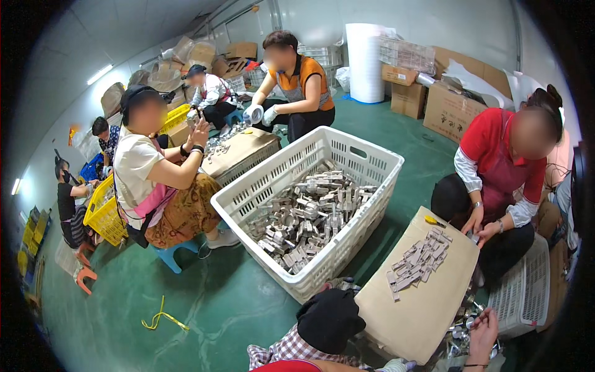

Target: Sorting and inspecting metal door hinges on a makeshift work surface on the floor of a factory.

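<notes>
At the lower right, my right hand point(483, 335), bare with a dark band at the wrist, is beside the cardboard-topped work surface point(396, 316). Its fingers are curled in, close to shiny metal fittings point(457, 335); what they hold is too small to make out. A red sleeve point(291, 367) and a strip of bare forearm show at the bottom edge; my left hand is out of the picture. Flat grey metal pieces point(420, 260) lie in a loose cluster on the cardboard, with a yellow-handled cutter point(432, 220) at its far end.
A large white crate point(365, 239) of metal parts stands left of the work surface. A co-worker in a black cap point(328, 319) crouches close by, a gloved hand point(395, 366) near the cardboard. Another in red point(496, 155) sits opposite. Yellow strapping point(162, 313) lies on the floor.
</notes>
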`<state>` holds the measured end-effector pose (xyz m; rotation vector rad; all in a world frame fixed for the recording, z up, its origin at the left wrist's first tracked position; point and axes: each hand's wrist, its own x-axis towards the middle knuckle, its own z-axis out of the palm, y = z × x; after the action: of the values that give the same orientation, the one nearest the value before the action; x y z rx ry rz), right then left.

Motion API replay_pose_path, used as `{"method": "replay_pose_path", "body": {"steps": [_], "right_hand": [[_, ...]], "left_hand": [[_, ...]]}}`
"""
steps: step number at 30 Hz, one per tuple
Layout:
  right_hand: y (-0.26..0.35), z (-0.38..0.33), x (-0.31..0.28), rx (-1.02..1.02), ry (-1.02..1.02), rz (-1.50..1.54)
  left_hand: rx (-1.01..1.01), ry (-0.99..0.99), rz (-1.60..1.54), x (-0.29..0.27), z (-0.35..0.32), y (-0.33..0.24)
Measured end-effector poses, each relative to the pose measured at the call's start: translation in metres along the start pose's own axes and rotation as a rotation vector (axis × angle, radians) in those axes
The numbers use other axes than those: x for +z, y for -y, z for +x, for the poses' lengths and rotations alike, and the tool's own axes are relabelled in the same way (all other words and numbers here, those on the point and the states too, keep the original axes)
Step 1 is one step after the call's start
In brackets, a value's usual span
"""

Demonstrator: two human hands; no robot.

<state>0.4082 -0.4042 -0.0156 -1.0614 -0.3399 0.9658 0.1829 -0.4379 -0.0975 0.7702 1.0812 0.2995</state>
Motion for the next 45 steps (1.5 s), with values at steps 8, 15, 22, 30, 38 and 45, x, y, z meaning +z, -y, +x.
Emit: {"method": "replay_pose_path", "body": {"steps": [8, 15, 22, 30, 38, 45], "right_hand": [[-0.002, -0.004, 0.018, -0.035, -0.033, -0.043], [-0.015, 0.003, 0.021, -0.016, -0.011, -0.115], [-0.031, 0.009, 0.023, 0.033, 0.023, -0.191], [-0.039, 0.008, 0.043, 0.066, 0.024, -0.257], [-0.049, 0.009, 0.062, 0.083, 0.217, -0.418], [-0.066, 0.042, 0.106, -0.071, 0.619, -1.294]], "left_hand": [[-0.026, 0.066, -0.107, 0.000, -0.002, -0.004], [-0.015, 0.017, -0.111, 0.002, 0.005, -0.001], [-0.027, 0.029, -0.097, -0.005, -0.008, -0.014], [0.030, 0.095, -0.162, -0.005, -0.008, -0.016], [-0.059, 0.137, -0.265, -0.005, 0.002, -0.005], [0.087, 0.117, -0.101, -0.009, -0.007, -0.017]]}}
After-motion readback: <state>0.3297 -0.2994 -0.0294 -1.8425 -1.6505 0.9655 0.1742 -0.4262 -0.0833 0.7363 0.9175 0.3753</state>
